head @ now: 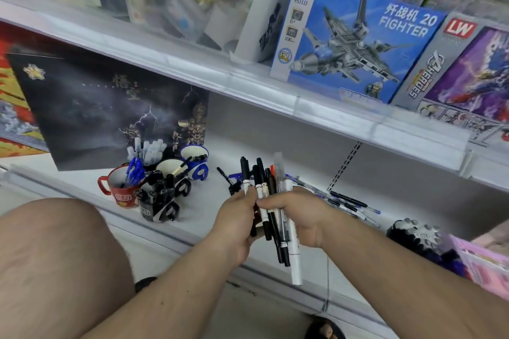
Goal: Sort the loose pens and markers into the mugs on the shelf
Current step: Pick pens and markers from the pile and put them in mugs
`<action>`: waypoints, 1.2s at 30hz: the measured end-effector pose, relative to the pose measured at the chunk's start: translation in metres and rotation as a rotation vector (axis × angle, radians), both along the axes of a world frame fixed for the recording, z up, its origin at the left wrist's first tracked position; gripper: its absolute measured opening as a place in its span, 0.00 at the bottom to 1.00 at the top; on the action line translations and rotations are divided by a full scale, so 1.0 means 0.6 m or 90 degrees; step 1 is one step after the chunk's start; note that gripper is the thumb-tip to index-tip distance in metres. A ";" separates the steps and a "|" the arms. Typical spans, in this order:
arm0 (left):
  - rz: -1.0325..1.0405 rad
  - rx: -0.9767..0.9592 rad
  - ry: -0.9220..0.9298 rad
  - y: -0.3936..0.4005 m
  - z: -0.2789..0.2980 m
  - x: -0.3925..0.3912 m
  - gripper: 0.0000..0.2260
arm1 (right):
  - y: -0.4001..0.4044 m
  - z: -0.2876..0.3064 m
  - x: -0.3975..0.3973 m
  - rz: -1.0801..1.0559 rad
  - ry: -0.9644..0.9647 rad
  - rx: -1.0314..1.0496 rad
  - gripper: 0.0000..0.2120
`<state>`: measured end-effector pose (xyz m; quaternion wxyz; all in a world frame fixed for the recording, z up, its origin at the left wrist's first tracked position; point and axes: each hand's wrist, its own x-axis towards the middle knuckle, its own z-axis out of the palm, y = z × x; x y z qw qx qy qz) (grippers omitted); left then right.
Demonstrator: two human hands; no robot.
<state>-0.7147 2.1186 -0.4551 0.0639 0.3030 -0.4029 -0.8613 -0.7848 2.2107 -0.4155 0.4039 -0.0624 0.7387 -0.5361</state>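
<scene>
Hands meet over the front edge of the lower shelf (248,151), both closed round one bundle of pens and markers (271,209). The left hand (237,224) wraps its fingers round the bundle from the left, and the right hand (298,215) pinches it from the right, so each grip is holding the same bunch. The bundle stands nearly upright: black caps, one red tip and a grey cap stick out above the fingers, and a white barrel hangs lowest below them. A bare knee (55,261) fills the near left corner of the view.

Past the hands, loose pens (347,201) lie scattered on the shelf toward its right side, blue and black ones mixed; a few more lie just behind the bundle, though how many is hard to tell. Toward the left of the shelf stands a cluster of mugs. A black mug (158,208) full of black markers is nearest the front edge, with a red mug (121,187) of blue pens just beside it on the left. Behind them are a white mug (172,169) and a blue mug (195,162). A dark box (96,107) leans at the back behind the mugs.
</scene>
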 end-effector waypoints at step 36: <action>-0.151 0.075 -0.005 -0.025 -0.037 0.003 0.15 | 0.020 -0.011 -0.021 -0.116 0.060 -0.073 0.02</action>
